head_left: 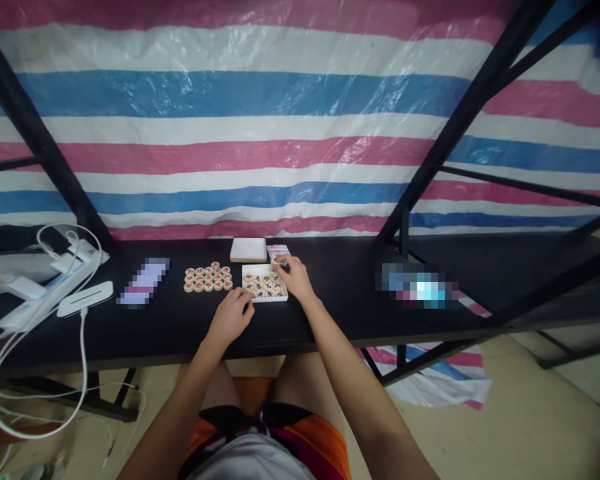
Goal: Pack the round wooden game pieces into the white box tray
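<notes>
A shallow white box [265, 299] of Chinese chess pieces sits on the black table, its pieces lying in rows with dark characters facing up. My right hand [296, 276] is over the box's far right corner, thumb and fingers closed on a round chess piece [279, 263]. At the near left corner my left hand [230, 316] is curled, its fingertips on the box's edge. To the left of the box, several pieces with red characters [207, 279] lie in tight rows on the table. Part of the box's right side is hidden by my right hand.
Behind the box stands a white box lid [249, 250], beside a pinkish printed paper [278, 251]. A blurred phone-like object [144, 283] lies left, another blurred item [417, 285] right. White cables and a power strip [55, 283] crowd the left end. Black metal posts [433, 163] frame the table [340, 320].
</notes>
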Demonstrator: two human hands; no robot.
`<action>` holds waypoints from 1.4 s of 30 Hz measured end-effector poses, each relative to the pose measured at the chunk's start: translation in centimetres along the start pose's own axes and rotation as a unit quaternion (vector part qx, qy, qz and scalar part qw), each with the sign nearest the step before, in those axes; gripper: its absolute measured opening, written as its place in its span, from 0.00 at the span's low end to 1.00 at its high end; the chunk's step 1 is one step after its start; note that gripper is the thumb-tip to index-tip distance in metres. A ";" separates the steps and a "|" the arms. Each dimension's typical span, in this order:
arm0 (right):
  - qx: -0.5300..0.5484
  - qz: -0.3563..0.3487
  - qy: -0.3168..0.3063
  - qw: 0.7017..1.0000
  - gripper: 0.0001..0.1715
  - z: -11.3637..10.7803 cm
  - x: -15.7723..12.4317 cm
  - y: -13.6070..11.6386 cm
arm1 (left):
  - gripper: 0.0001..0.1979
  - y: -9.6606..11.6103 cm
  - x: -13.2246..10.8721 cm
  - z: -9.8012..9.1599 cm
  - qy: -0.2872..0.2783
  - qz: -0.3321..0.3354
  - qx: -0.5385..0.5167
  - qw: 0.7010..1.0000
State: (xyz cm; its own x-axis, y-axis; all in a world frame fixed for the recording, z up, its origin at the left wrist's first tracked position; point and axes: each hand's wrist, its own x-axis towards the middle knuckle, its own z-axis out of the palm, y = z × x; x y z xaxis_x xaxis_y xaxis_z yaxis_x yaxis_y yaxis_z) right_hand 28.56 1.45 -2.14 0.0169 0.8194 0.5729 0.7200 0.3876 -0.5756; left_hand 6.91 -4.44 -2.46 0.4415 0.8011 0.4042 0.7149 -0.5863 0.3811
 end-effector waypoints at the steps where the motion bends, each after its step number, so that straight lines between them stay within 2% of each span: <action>1: 0.011 -0.009 -0.026 1.000 0.09 0.1 0.0 -0.3 | 0.11 0.0 0.0 0.0 0.001 0.002 0.000 1.000; 4: 0.023 -0.007 -0.092 0.995 0.09 0.5 0.0 -0.4 | 0.11 -0.1 0.0 0.1 0.002 0.006 0.002 1.000; 8: 0.020 0.000 -0.121 0.992 0.08 0.7 0.1 0.1 | 0.11 -0.1 0.0 0.2 0.004 0.010 0.003 1.000; 15: 0.014 -0.005 -0.064 0.998 0.06 0.5 0.5 -0.2 | 0.11 -0.1 0.1 0.2 0.006 0.009 -0.001 1.000; 23: -0.060 -0.039 -0.133 0.989 0.08 1.3 0.9 0.2 | 0.12 0.0 0.1 0.1 0.009 0.009 -0.004 1.000; 28: -0.078 -0.074 -0.124 0.986 0.09 1.5 0.9 0.5 | 0.11 0.0 0.1 0.1 0.004 0.009 -0.006 1.000; 42: -0.071 -0.070 -0.132 0.986 0.11 1.0 0.4 -0.1 | 0.11 0.0 0.1 0.2 0.005 0.005 0.000 1.000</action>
State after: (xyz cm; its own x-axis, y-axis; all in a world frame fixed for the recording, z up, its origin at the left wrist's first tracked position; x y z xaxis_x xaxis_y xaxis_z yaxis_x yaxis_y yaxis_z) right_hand 27.85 2.12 -2.46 -0.2575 0.8509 0.4579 0.7930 0.4569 -0.4030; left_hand 7.02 -4.30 -2.55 0.4427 0.7944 0.4158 0.7103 -0.5937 0.3781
